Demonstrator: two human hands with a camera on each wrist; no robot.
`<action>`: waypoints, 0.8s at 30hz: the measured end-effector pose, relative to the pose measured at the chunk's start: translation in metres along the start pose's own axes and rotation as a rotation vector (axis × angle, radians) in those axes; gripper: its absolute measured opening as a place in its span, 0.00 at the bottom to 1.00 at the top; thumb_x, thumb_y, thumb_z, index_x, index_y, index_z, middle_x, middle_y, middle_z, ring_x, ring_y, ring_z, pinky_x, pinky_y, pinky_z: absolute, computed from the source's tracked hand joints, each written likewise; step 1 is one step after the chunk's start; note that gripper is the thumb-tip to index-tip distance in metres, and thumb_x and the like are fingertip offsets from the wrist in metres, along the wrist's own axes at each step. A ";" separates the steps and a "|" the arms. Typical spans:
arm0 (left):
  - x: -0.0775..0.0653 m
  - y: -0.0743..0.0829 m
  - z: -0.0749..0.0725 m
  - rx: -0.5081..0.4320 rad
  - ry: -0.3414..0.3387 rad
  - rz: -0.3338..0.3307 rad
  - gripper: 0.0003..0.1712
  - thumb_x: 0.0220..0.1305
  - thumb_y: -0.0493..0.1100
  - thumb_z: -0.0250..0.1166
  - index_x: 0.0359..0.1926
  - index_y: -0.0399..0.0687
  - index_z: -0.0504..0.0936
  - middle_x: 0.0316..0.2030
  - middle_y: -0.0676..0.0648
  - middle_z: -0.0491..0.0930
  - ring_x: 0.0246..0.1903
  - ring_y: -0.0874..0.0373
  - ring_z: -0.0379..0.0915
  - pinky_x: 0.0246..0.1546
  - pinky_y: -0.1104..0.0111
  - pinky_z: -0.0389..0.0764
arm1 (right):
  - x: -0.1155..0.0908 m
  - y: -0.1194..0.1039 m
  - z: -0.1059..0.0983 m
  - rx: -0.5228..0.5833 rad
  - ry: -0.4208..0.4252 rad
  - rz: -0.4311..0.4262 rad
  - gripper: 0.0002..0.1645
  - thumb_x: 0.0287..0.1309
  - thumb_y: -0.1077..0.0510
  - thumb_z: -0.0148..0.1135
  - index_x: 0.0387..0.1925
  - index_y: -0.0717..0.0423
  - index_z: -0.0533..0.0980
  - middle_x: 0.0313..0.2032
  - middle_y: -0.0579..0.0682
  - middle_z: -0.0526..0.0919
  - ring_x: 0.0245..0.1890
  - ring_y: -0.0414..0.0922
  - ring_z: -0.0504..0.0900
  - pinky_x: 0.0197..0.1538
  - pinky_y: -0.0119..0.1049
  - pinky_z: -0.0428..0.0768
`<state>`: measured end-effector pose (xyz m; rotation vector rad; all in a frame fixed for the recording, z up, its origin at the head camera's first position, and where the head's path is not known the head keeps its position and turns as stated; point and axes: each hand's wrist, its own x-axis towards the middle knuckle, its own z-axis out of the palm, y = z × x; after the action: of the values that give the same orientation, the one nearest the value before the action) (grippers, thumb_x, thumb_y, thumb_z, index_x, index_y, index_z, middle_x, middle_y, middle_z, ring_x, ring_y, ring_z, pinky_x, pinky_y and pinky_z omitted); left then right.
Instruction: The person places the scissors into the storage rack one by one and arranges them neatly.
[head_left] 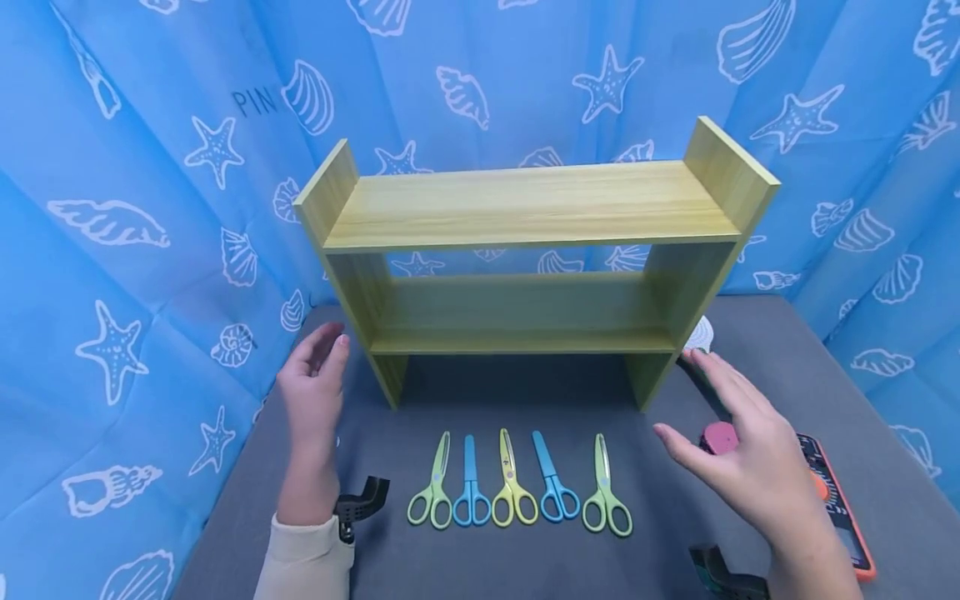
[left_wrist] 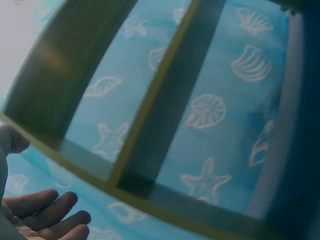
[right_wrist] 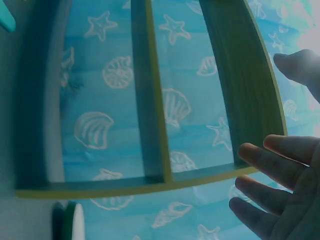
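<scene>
Left hand [head_left: 311, 375] and right hand [head_left: 753, 454] held well apart, fingers relaxed

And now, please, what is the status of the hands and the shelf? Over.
Left hand, right hand: empty, one beside each end of shelf. Shelf upright on table. Five scissors in front, clear of hands.

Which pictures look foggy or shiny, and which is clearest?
Head view: clearest, bright, the yellow scissors easy to see; left wrist view: dim and hazy, glare top left, wooden shelf dark; right wrist view: dim and bluish, glare top right, above the right hand.
</scene>
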<state>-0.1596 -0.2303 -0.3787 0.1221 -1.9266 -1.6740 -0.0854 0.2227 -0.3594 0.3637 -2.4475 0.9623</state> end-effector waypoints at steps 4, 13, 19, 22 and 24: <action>0.002 -0.010 0.010 -0.036 -0.001 -0.018 0.26 0.71 0.52 0.67 0.61 0.40 0.82 0.56 0.44 0.83 0.58 0.54 0.78 0.57 0.70 0.78 | -0.008 -0.002 0.013 0.020 -0.032 0.056 0.55 0.46 0.57 0.84 0.75 0.43 0.67 0.69 0.52 0.74 0.71 0.49 0.69 0.71 0.41 0.68; 0.006 -0.029 0.023 -0.030 -0.028 -0.057 0.24 0.67 0.51 0.72 0.56 0.39 0.84 0.51 0.45 0.83 0.52 0.57 0.78 0.57 0.66 0.77 | -0.025 0.008 0.044 0.069 -0.188 0.177 0.49 0.52 0.54 0.82 0.73 0.53 0.68 0.61 0.55 0.81 0.63 0.58 0.77 0.61 0.50 0.79; 0.006 -0.032 0.025 -0.019 -0.022 -0.022 0.18 0.69 0.44 0.70 0.55 0.38 0.85 0.51 0.44 0.83 0.53 0.57 0.77 0.58 0.65 0.77 | -0.037 0.016 0.062 0.100 -0.247 0.242 0.42 0.51 0.62 0.81 0.68 0.57 0.74 0.53 0.52 0.85 0.55 0.55 0.83 0.56 0.55 0.81; 0.006 -0.037 0.026 -0.002 -0.012 0.025 0.17 0.70 0.43 0.70 0.54 0.38 0.85 0.51 0.44 0.83 0.53 0.56 0.78 0.58 0.63 0.79 | -0.044 0.021 0.069 0.117 -0.253 0.271 0.35 0.52 0.64 0.80 0.62 0.59 0.78 0.49 0.52 0.87 0.51 0.54 0.84 0.53 0.49 0.83; 0.006 -0.039 0.027 0.013 -0.006 0.048 0.17 0.70 0.44 0.69 0.54 0.39 0.85 0.50 0.44 0.83 0.53 0.56 0.78 0.59 0.60 0.78 | -0.048 0.025 0.073 0.122 -0.270 0.304 0.31 0.52 0.65 0.79 0.59 0.60 0.80 0.47 0.51 0.87 0.48 0.52 0.85 0.51 0.45 0.85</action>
<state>-0.1891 -0.2176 -0.4144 0.0753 -1.9299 -1.6322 -0.0793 0.1937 -0.4453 0.1718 -2.7511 1.2650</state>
